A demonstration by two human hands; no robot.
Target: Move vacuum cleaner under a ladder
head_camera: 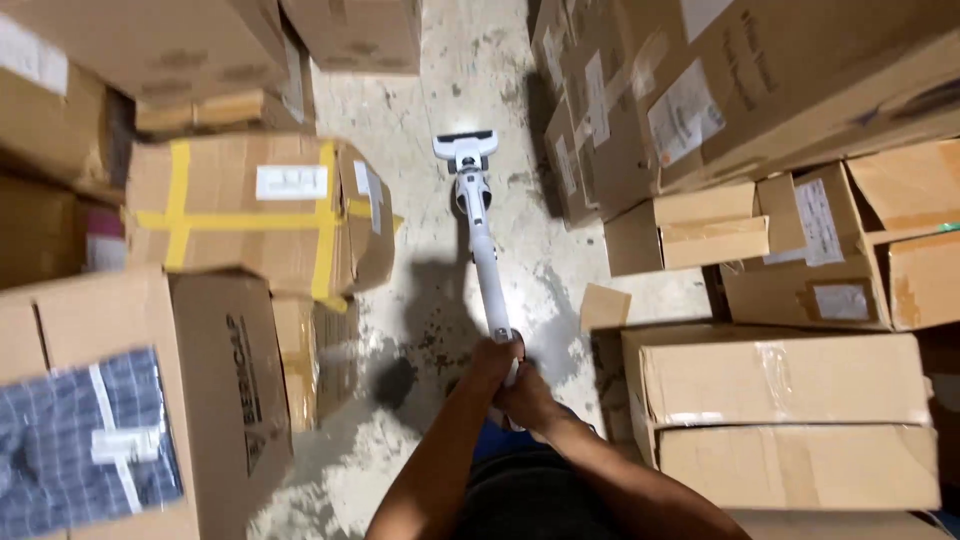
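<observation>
Left hand (pixel 492 358): wrapped around the upper end of the white stick vacuum (pixel 480 235), fingers closed on the handle, forearm rising from the bottom edge of the view.
Right hand (pixel 527 395): closed on the same handle just below and behind the left hand, touching it, forearm coming in from the lower right.
Stick vacuum: long white tube slanting away from the hands up the aisle, motor body partway along, ending in a flat floor head (pixel 465 143) resting on the concrete floor (pixel 440 290).
Floor: pale grey concrete, mottled with dark stains; shadow of the arms and tube cast to the left of the handle.
Left side: taped box (pixel 245 215) with yellow strapping and a white label, sitting on other cartons; a large brown box (pixel 150 400) nearer the camera with a blue checked bundle (pixel 85 440) on top.
Right side: stacked cardboard boxes (pixel 785 415) close beside the right arm, film-wrapped on top; further cartons with white labels (pixel 700 110) piled behind, bordering the aisle.
Far end: more brown cartons (pixel 355 35) beyond the floor head.
</observation>
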